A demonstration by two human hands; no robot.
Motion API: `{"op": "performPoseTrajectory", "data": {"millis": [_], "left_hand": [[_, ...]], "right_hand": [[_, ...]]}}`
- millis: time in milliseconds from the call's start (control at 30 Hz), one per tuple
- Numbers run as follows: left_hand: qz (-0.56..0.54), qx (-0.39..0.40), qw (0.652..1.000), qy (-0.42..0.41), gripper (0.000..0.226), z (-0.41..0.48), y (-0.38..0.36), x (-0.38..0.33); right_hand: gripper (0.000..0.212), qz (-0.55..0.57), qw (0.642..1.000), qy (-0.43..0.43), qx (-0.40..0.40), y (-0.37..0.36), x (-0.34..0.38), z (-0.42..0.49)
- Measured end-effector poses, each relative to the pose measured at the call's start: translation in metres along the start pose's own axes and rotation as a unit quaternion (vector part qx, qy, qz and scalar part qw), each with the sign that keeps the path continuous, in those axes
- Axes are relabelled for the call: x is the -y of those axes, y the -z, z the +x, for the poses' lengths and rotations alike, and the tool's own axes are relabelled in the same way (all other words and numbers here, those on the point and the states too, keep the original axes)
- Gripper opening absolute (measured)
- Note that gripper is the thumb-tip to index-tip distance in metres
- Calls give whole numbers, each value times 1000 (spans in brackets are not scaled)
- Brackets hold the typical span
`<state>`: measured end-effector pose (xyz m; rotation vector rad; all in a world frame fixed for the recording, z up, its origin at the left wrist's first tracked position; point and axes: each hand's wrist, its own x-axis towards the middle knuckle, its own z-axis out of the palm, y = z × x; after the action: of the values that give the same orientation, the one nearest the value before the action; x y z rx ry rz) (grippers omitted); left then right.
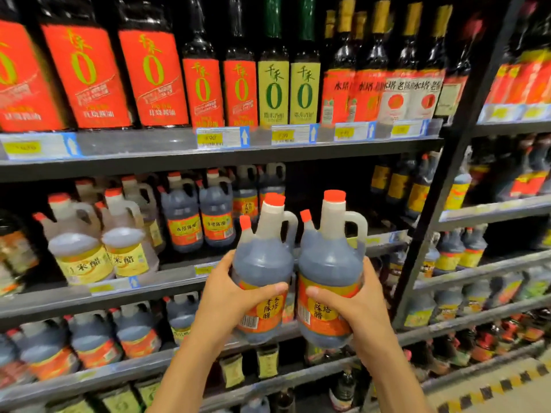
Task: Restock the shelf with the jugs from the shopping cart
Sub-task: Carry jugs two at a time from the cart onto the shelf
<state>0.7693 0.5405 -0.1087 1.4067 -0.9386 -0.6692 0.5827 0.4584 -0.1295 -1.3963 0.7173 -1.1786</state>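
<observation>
In the head view, the left hand (231, 296) grips one dark vinegar jug (262, 260) round its labelled belly, thumb across the front. The right hand (357, 305) grips a second jug (329, 260) the same way. Both are upright, side by side, in front of the middle shelf (179, 277), right of the matching jugs (198, 217) standing there. Neither handle is used, so a heavy, smooth jug could slip from its one-handed hold, or knock the standing row while going in.
</observation>
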Motion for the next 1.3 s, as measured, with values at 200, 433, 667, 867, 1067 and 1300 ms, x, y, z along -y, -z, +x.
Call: {"op": "performPoseTrajectory", "data": {"millis": [200, 433, 667, 867, 1067, 1300], "left_hand": [[-40, -27, 999, -8, 71, 36, -16, 0], [-44, -47, 998, -24, 65, 96, -26, 18], [-3, -38, 998, -48, 78, 145, -19, 30], [24, -30, 997, -60, 80, 165, -9, 38], [24, -66, 997, -43, 88, 185, -13, 55], [85, -112, 987, -83, 93, 208, -24, 64]], "right_hand": [[94, 25, 1000, 7, 16, 5, -12, 50], [81, -7, 999, 20, 29, 3, -22, 107], [82, -13, 998, 60, 31, -15, -36, 158], [84, 6, 995, 83, 58, -21, -51, 189], [86, -22, 989, 80, 123, -10, -66, 213], [86, -24, 987, 62, 148, -5, -88, 241]]}}
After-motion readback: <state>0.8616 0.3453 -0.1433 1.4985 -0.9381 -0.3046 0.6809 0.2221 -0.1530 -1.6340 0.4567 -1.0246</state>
